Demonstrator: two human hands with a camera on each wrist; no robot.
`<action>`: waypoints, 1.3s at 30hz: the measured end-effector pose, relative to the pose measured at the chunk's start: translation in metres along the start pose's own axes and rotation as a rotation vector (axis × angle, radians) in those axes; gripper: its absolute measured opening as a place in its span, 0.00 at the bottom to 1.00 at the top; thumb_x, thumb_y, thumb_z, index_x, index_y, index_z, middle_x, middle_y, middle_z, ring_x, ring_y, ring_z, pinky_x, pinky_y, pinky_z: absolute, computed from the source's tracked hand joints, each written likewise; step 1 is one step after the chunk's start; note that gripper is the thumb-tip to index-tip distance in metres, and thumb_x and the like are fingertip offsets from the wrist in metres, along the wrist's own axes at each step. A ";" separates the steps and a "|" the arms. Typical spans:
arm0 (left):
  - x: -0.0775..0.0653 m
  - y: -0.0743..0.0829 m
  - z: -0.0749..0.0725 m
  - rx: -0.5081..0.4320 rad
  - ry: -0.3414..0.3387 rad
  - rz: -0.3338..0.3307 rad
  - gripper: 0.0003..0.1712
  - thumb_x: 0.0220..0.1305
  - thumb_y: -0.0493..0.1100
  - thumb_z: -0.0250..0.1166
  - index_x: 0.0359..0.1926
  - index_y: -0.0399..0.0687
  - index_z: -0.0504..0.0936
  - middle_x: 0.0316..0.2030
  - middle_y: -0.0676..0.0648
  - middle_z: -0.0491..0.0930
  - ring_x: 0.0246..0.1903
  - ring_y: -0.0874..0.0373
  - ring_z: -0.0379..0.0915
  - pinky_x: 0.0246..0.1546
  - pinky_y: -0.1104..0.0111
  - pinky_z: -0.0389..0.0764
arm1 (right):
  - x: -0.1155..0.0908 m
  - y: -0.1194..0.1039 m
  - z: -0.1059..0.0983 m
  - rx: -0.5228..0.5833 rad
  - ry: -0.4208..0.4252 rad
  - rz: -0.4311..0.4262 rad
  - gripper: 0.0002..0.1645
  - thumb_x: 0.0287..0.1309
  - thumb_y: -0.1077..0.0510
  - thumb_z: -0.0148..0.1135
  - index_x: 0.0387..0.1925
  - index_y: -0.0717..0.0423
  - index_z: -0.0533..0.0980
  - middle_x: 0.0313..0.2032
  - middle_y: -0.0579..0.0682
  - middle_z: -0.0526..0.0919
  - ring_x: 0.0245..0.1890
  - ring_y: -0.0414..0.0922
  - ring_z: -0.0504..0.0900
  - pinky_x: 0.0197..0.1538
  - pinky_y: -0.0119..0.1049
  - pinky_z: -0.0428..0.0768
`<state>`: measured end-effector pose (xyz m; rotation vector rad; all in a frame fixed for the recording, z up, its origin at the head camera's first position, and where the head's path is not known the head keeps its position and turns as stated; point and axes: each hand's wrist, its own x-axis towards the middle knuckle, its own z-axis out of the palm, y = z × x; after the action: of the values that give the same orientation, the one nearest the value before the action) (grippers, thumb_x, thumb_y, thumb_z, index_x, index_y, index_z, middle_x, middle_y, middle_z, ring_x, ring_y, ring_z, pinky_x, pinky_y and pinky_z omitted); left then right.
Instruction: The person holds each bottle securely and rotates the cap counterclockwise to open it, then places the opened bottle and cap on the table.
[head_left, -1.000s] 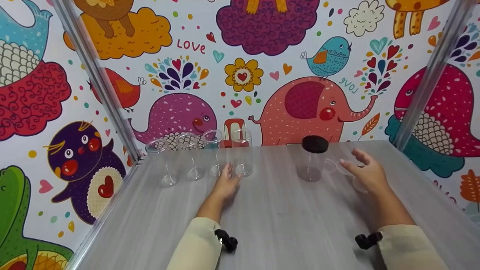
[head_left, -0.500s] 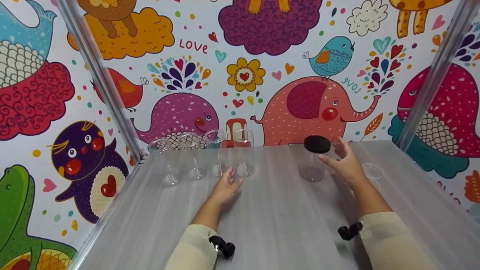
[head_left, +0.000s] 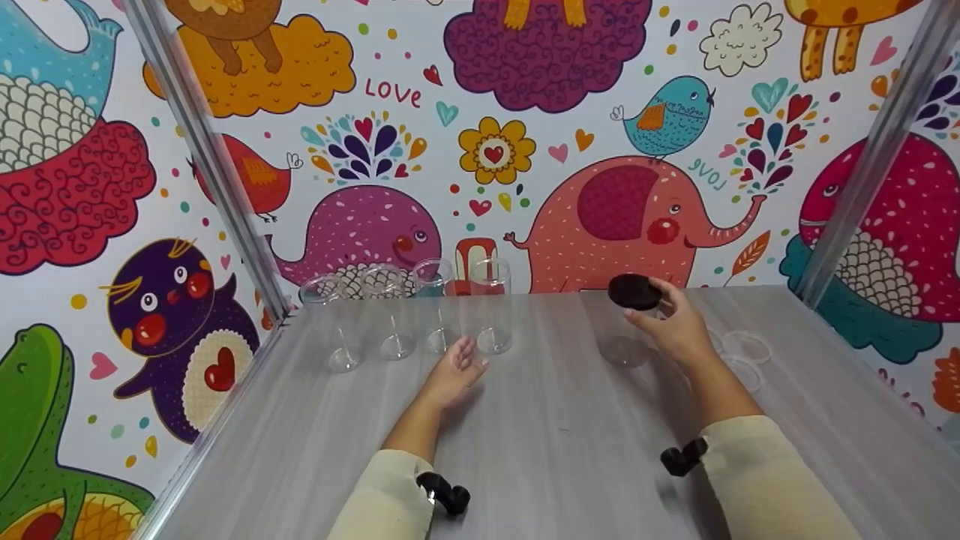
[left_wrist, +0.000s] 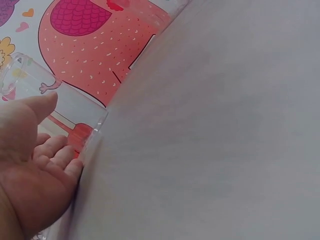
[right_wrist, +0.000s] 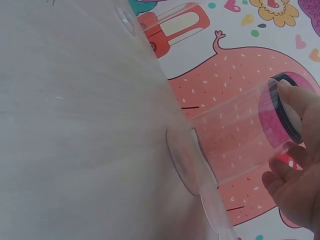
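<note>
A clear plastic jar (head_left: 621,337) with a black lid (head_left: 634,292) stands upright on the table, right of centre. My right hand (head_left: 679,322) holds that lid, thumb at the front and fingers along its right side. From the right wrist view, the thumb lies over the lid's black rim (right_wrist: 286,112) and the fingers curl near the opposite edge. My left hand (head_left: 450,375) rests on its side on the table, palm inward, fingers loosely bent and holding nothing. Just beyond it stands a clear open jar (head_left: 493,315); whether the fingertips touch it, I cannot tell.
Several clear open jars, among them the leftmost jar (head_left: 337,330), form a row at the back left. Flat clear round pieces (head_left: 748,348) lie right of the lidded jar. A patterned wall (head_left: 480,210) closes off the table (head_left: 555,450) behind.
My right hand has moved left from above the clear round pieces to the lidded jar and taken hold of its black lid. The left hand stays almost where it was.
</note>
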<state>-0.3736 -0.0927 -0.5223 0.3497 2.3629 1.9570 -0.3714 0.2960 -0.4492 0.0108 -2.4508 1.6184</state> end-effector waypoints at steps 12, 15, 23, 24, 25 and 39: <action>-0.005 0.009 -0.003 0.041 -0.004 -0.006 0.45 0.77 0.43 0.65 0.81 0.28 0.53 0.80 0.30 0.61 0.82 0.33 0.56 0.82 0.43 0.61 | -0.008 -0.017 0.018 0.068 -0.016 -0.021 0.56 0.63 0.38 0.76 0.84 0.43 0.57 0.77 0.57 0.67 0.77 0.60 0.71 0.72 0.49 0.80; -0.007 0.015 0.000 0.077 -0.018 0.003 0.48 0.74 0.49 0.69 0.82 0.33 0.56 0.81 0.35 0.64 0.82 0.36 0.57 0.82 0.43 0.62 | -0.011 -0.024 0.027 0.103 -0.016 -0.028 0.54 0.63 0.39 0.76 0.82 0.42 0.60 0.76 0.57 0.69 0.75 0.58 0.73 0.72 0.49 0.80; -0.014 0.036 0.012 0.152 -0.067 0.036 0.57 0.65 0.62 0.75 0.83 0.44 0.58 0.82 0.42 0.64 0.83 0.43 0.57 0.83 0.46 0.60 | -0.022 -0.044 0.050 0.181 -0.038 -0.076 0.50 0.63 0.41 0.77 0.79 0.44 0.65 0.72 0.55 0.74 0.70 0.55 0.79 0.65 0.37 0.85; -0.015 0.039 0.013 0.157 -0.070 0.034 0.58 0.64 0.63 0.76 0.84 0.46 0.58 0.82 0.43 0.64 0.84 0.44 0.56 0.84 0.47 0.59 | -0.023 -0.046 0.053 0.197 -0.042 -0.084 0.49 0.62 0.42 0.78 0.79 0.45 0.66 0.71 0.55 0.74 0.70 0.55 0.80 0.64 0.35 0.86; -0.015 0.041 0.014 0.166 -0.074 0.037 0.58 0.64 0.64 0.76 0.84 0.47 0.58 0.82 0.44 0.63 0.84 0.45 0.55 0.84 0.47 0.59 | -0.024 -0.049 0.055 0.208 -0.044 -0.094 0.48 0.62 0.43 0.78 0.78 0.46 0.67 0.71 0.55 0.75 0.69 0.55 0.80 0.63 0.34 0.86; -0.024 0.063 0.025 0.175 -0.060 0.141 0.64 0.58 0.69 0.77 0.85 0.56 0.54 0.83 0.52 0.61 0.84 0.52 0.54 0.85 0.48 0.58 | -0.037 -0.075 0.078 0.292 -0.093 -0.169 0.44 0.62 0.49 0.79 0.76 0.47 0.70 0.66 0.56 0.79 0.64 0.56 0.83 0.57 0.30 0.88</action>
<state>-0.3366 -0.0627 -0.4681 0.5904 2.5409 1.7684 -0.3387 0.1915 -0.4171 0.3334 -2.1837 1.9182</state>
